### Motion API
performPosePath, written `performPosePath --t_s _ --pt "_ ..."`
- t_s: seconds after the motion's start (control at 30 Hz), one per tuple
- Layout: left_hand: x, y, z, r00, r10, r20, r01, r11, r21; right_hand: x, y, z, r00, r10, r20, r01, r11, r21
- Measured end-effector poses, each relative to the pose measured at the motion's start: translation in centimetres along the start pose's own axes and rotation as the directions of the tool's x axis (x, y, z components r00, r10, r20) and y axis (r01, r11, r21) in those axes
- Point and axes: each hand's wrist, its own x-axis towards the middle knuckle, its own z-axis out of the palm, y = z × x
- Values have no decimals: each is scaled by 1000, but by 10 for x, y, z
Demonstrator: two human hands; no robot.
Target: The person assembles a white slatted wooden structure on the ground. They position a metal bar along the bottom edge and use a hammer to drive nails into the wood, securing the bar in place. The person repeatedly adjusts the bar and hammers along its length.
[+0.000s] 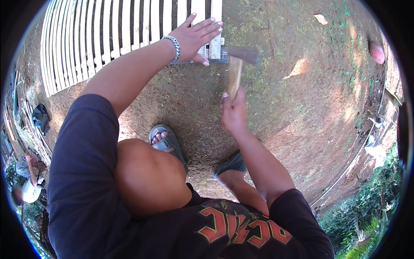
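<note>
My right hand point(234, 113) is wrapped round the wooden handle of a hatchet point(234, 77). Its dark metal head is slightly blurred and flares toward the right; the other end is beside the near right corner of a slatted wooden panel point(107, 30). Pale, narrow slats make up the panel, running away from me side by side. On its right end lies my left hand point(194, 38), fingers spread, a chain bracelet round the wrist. A dark strip point(223, 56) shows under the slats at that corner. Whether the hatchet touches the panel, I cannot tell.
Bare brown earth point(284, 99) surrounds my sandalled feet. Dry leaves point(297, 68) lie to the right, and a reddish rounded object point(377, 52) is farther off. At the far left another person point(31, 190) is near a dark bag point(41, 118). Green plants point(366, 211) grow at the lower right.
</note>
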Motion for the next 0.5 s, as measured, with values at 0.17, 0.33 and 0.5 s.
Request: performPosePath --t_s 0.17,0.33,0.5 --pt "-1 1 -3 1000 -15 19 15 1000 -8 -13 -9 5 1000 19 -15 -19 999 -39" --pt "0 1 -1 1000 -13 0 13 999 -47 -5 1 7 999 -22 44 20 999 36" --pt "2 0 6 999 -20 -26 20 1000 1 -7 -10 9 998 22 58 -12 985 -173"
